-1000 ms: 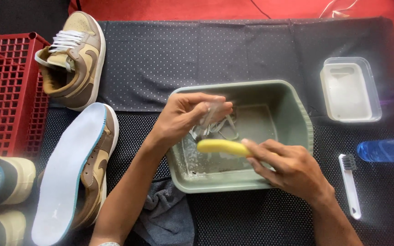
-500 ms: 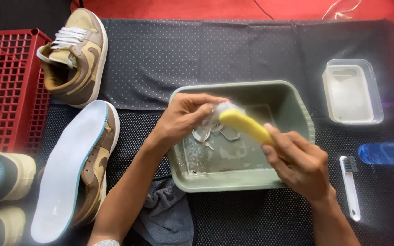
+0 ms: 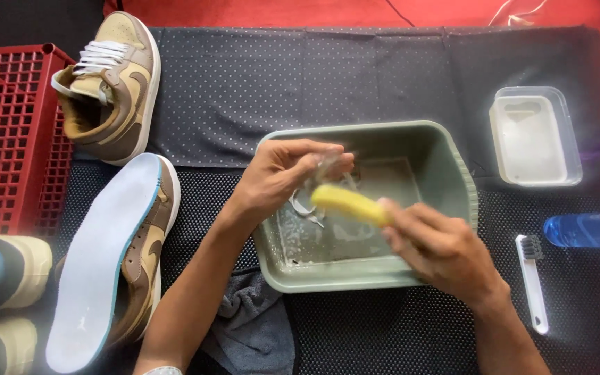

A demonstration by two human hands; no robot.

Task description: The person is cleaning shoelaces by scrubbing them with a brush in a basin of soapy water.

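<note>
Since half a second ago the yellow brush [image 3: 351, 203] has swung lower and flatter over the wash basin [image 3: 453, 167], its free end now pointing left toward the other hand, and the right hand [image 3: 439, 248] blurs with the stroke. That right hand is closed around the brush's near end, fingers wrapped and pressed on it. At the brush's far tip the left hand [image 3: 282, 177] pinches a pale, wet shoelace [image 3: 321, 182] between thumb and fingertips, its loops trailing down into the shallow soapy water just under the grip. Both hands work inside the grey-green rectangular basin, which sits on a dark dotted mat [image 3: 258, 83]. Below the left forearm, touching the basin's near left corner, lies a crumpled grey cloth [image 3: 255, 326]. Left of that arm a tan and brown sneaker [image 3: 148, 257] lies on its side with a white insole [image 3: 102, 260] resting against it; a second matching sneaker [image 3: 109, 87] stands further up with white laces still in it. Beyond these is a red plastic crate [image 3: 8, 132]. To the right of the brush hand a small white toothbrush-like brush [image 3: 532, 281] lies on the mat, with a blue bottle [image 3: 588, 229] just beside its head and a clear lidded tub [image 3: 535, 135] above.
</note>
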